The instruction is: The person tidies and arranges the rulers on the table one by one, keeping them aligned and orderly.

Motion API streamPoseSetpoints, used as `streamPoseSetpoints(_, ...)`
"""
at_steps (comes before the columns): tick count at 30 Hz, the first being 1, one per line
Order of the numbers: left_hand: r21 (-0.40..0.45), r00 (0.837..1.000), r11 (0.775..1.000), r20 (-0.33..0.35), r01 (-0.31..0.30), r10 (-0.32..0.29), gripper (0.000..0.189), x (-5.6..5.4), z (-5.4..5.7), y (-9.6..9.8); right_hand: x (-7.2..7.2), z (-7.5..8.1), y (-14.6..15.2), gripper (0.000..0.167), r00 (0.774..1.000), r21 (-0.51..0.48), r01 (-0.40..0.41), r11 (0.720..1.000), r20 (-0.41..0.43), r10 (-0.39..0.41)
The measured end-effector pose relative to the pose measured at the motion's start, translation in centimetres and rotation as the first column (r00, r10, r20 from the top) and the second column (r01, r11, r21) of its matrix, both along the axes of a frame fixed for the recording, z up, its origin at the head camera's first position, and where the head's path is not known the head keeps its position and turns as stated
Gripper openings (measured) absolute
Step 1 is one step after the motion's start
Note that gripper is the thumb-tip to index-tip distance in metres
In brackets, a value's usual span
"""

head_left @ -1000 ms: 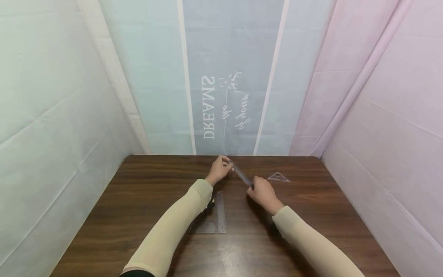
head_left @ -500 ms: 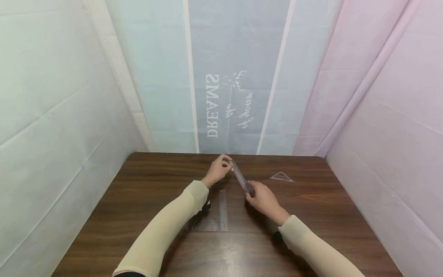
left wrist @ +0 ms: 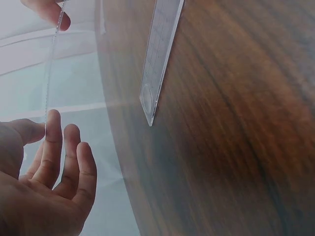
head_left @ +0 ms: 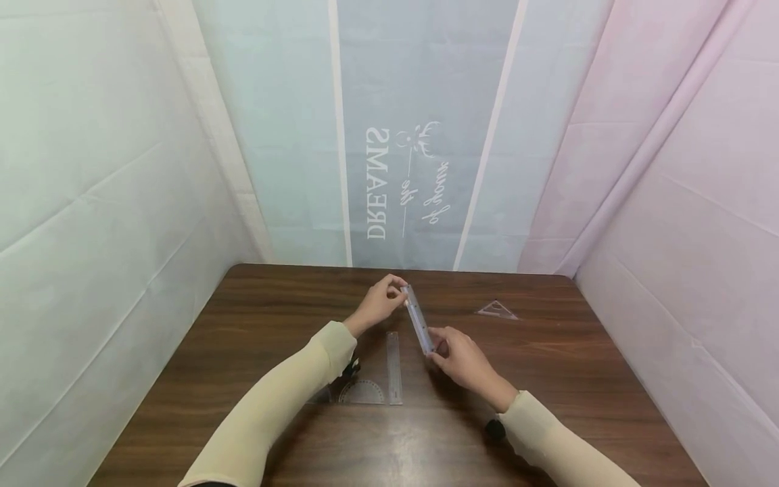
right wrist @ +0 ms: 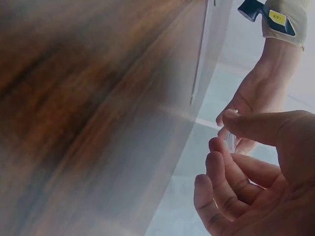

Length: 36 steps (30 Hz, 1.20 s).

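A clear straight ruler (head_left: 418, 319) is held above the far middle of the table, slanting between both hands. My left hand (head_left: 379, 302) pinches its far end between thumb and fingertips. At the near end, my right hand (head_left: 464, 357) pinches it the same way. The left wrist view shows this ruler edge-on, with the left hand's (left wrist: 59, 182) other fingers spread loosely beside it. A second clear ruler (head_left: 394, 372) lies flat below the hands. Left of it lies a clear protractor (head_left: 362, 392), and another clear piece (head_left: 320, 395) is partly hidden by the left sleeve.
A clear triangular set square (head_left: 497, 310) lies at the back right of the brown wooden table (head_left: 548, 419). Fabric walls stand on the left, right and back, the back curtain (head_left: 420, 88) bearing mirrored lettering.
The right hand has come nearer, swinging the ruler steeper and turning its flat face more to the head camera. The left sleeve has shifted left, uncovering more of the protractor.
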State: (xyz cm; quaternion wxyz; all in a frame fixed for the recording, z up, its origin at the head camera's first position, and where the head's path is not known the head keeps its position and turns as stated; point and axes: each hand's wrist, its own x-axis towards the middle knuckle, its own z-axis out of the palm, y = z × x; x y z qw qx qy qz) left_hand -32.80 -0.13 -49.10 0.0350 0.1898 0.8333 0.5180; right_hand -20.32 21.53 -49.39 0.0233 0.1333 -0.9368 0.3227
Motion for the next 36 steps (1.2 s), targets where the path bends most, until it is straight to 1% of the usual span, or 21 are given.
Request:
streamPoseSetpoints(6,-0.019,1.0,0.999,0.002,0.031,-0.031,0.027,0.8,0.1,-0.6,0.5,-0.3,0.0,0.05,0.997,-0.026,-0.058,0.998,-0.043,0.056)
streamPoseSetpoints(9,-0.035,0.998,0.997,-0.006,0.062,-0.062,0.029,1.2,0.1,-0.8,0.8,-0.7,0.1,0.05,0.994,-0.017,-0.073,0.997,-0.078,0.072)
streamPoseSetpoints(11,-0.054,0.995,0.994,-0.018,0.097,-0.098,0.032,1.4,0.1,-1.0,1.0,-0.9,0.2,0.049,0.992,-0.007,-0.083,0.997,-0.1,0.082)
streamPoseSetpoints(14,-0.079,0.984,0.983,-0.06,0.165,-0.17,0.038,1.7,0.3,-1.4,1.3,-1.0,0.3,0.048,0.987,-0.007,-0.097,0.995,-0.127,0.095)
streamPoseSetpoints(17,-0.09,0.965,0.968,-0.094,0.235,-0.244,0.046,1.8,0.4,-1.7,1.5,-1.1,0.4,0.047,0.984,-0.013,-0.106,0.994,-0.147,0.103)
streamPoseSetpoints(20,-0.089,0.955,0.957,-0.088,0.275,-0.283,0.052,2.0,0.6,-1.9,1.8,-1.0,0.5,0.047,0.98,-0.014,-0.123,0.992,-0.159,0.119)
streamPoseSetpoints(25,-0.103,0.949,0.948,-0.06,0.302,-0.309,0.056,2.3,0.6,-2.2,2.4,-1.0,0.4,0.046,0.979,-0.019,-0.139,0.99,-0.155,0.134)
streamPoseSetpoints(30,-0.128,0.944,0.94,-0.053,0.316,-0.324,0.056,2.4,0.5,-2.3,3.0,-1.0,0.2,0.046,0.979,-0.006,-0.144,0.99,-0.149,0.141)
streamPoseSetpoints(34,-0.174,0.943,0.932,-0.052,0.317,-0.33,0.055,2.3,0.2,-2.2,3.5,-0.8,0.0,0.045,0.981,-0.001,-0.15,0.989,-0.127,0.149)
streamPoseSetpoints(36,-0.216,0.942,0.925,-0.054,0.313,-0.332,0.054,2.3,0.1,-2.2,3.8,-0.7,0.0,0.044,0.982,0.006,-0.152,0.988,-0.109,0.152)
